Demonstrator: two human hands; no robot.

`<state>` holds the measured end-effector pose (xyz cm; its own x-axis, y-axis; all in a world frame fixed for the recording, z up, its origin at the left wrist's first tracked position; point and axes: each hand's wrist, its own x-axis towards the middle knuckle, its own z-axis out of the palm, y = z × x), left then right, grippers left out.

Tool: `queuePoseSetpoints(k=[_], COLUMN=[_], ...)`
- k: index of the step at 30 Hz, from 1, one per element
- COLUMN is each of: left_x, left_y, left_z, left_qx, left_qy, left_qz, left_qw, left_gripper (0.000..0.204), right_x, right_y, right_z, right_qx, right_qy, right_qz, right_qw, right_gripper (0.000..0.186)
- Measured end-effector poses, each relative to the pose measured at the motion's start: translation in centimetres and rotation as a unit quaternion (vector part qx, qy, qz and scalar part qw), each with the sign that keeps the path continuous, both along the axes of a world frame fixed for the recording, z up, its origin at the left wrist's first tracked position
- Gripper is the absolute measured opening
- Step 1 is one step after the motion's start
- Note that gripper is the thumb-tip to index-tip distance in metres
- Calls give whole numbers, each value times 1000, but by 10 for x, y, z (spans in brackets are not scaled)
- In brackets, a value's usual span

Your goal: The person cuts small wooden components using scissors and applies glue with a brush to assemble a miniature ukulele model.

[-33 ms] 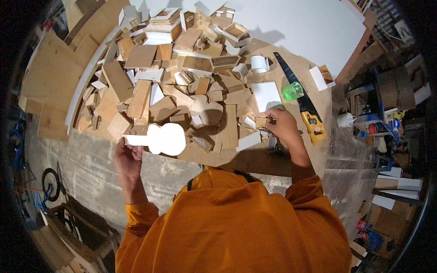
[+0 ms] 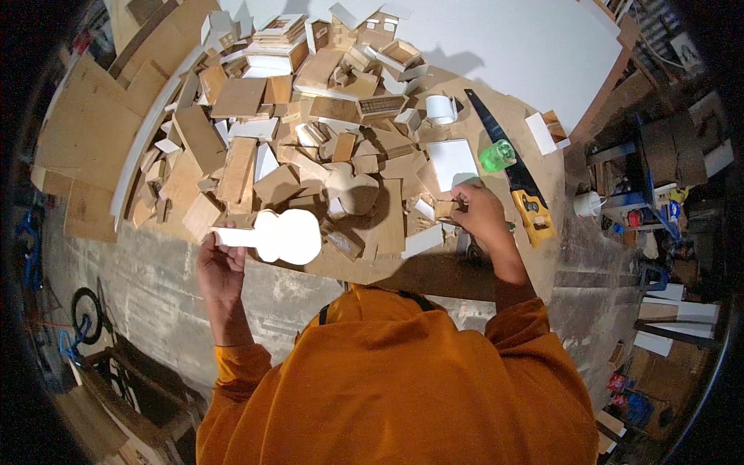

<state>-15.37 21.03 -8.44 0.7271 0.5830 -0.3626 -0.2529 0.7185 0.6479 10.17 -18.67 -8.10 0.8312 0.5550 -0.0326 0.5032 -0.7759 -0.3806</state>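
Note:
My left hand (image 2: 222,267) grips the narrow neck of a white guitar-shaped cutout (image 2: 287,236), held flat over the near edge of the table. My right hand (image 2: 480,211) is closed on a small wooden block (image 2: 445,209), its fingertips pinching the block's right end. Just beyond that hand lies a white square board (image 2: 452,163). A larger brown guitar-shaped piece (image 2: 353,190) rests on the wood scraps between my hands.
A heap of wood offcuts and small boxes (image 2: 239,99) covers the table's left and middle. On the right lie a handsaw (image 2: 532,217) with a yellow handle, a green bottle (image 2: 496,156) and a white mug (image 2: 441,109). A large white sheet (image 2: 511,46) spans the far side.
My left hand has shifted slightly to the right with the white guitar-shaped cutout. My right hand and the small wooden block stay in place.

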Motion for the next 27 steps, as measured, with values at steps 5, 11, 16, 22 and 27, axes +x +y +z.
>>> queuePoseSetpoints(k=[5, 11, 16, 22, 27], left_x=[30, 61, 80, 93, 95], left_y=[-24, -58, -77, -95, -100], left_z=[4, -2, -7, 3, 5], left_qx=[-16, 1, 5, 19, 22], left_qy=[26, 59, 30, 29, 29], left_qz=[-32, -128, -193, -224, -225], left_qw=[999, 990, 981, 974, 974], left_gripper=[30, 33, 35, 35, 33], right_x=[8, 36, 28, 21, 9], right_y=[1, -23, -7, -14, -10], right_z=[-3, -25, 0, -13, 1], right_qx=[-37, 83, 25, 8, 53], right_qy=[25, 177, 111, 30, -7], right_qz=[-29, -5, 21, 66, 28], right_qw=[999, 981, 993, 997, 998], right_gripper=[28, 18, 16, 13, 17])
